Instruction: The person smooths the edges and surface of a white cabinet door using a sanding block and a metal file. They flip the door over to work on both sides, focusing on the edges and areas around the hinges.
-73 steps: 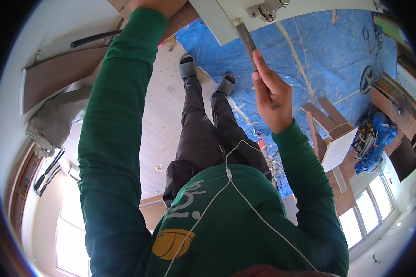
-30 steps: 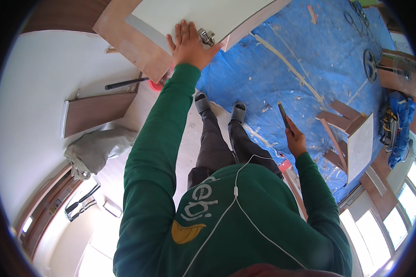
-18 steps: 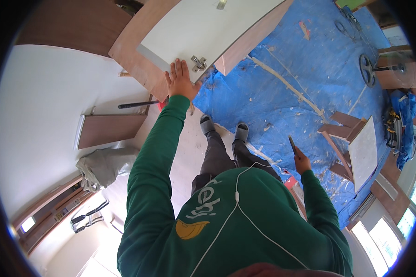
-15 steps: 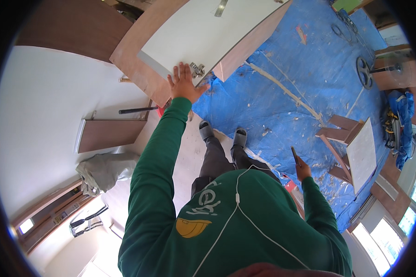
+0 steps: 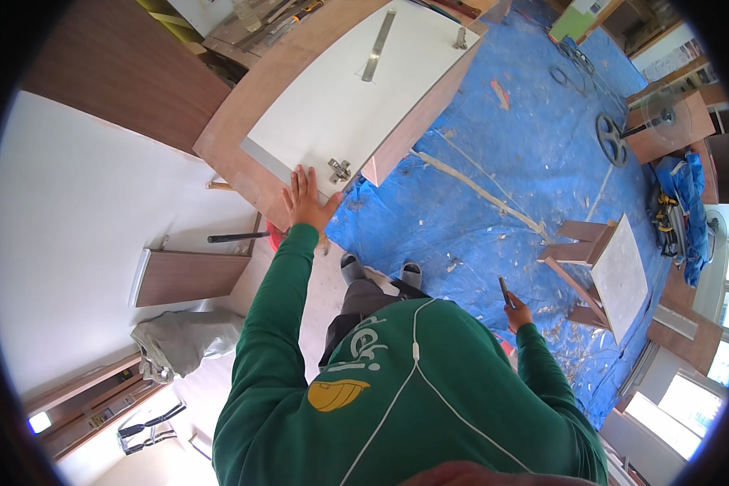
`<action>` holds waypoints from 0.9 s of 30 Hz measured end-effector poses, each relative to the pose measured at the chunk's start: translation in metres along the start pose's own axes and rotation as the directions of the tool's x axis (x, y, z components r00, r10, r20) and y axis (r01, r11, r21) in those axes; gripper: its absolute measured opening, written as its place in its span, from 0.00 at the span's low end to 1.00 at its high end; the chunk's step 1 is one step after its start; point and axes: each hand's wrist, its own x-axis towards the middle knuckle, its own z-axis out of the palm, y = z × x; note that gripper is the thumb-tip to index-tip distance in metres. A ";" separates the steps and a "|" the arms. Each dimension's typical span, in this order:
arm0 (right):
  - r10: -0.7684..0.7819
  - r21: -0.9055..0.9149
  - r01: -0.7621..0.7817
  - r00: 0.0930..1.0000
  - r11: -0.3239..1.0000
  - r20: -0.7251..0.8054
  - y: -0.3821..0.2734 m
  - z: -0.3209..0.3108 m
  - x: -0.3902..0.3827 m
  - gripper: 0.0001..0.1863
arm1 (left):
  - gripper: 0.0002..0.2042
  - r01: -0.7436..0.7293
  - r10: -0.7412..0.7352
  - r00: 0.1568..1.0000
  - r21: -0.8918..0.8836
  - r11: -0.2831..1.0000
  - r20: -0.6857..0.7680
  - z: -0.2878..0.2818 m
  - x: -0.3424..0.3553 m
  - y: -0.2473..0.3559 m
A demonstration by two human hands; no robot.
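Note:
A white door panel [image 5: 324,97] lies on a pale plywood board [image 5: 225,121], with a metal hinge [image 5: 339,170] near its near corner, a second fitting [image 5: 460,39] at the far corner and a metal strip [image 5: 378,46] on top. My left hand [image 5: 305,202] rests with fingers spread on the panel's near corner, just left of the near hinge. Down by my right side, over the blue sheet, my right hand [image 5: 517,312] grips a slim dark stick-like tool [image 5: 504,288], held apart from the panel.
Blue sheeting [image 5: 486,194] covers the floor to the right, with a wooden stool-like piece [image 5: 616,275], a black wheel [image 5: 610,138] and a tool bundle [image 5: 680,219]. At the left are a leaning brown board [image 5: 190,275], a grey cloth [image 5: 178,340] and a black bar [image 5: 235,237].
My right hand has dropped away from the hinge area to my side, still holding the tool. My left hand stays on the panel. The view has tilted, bringing more of the panel into sight.

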 end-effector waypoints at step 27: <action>0.054 -0.060 -0.048 0.992 0.997 0.115 -0.173 0.028 0.028 0.30 | 0.38 -0.680 0.685 0.724 -0.087 0.728 0.081 -0.008 -0.005 0.042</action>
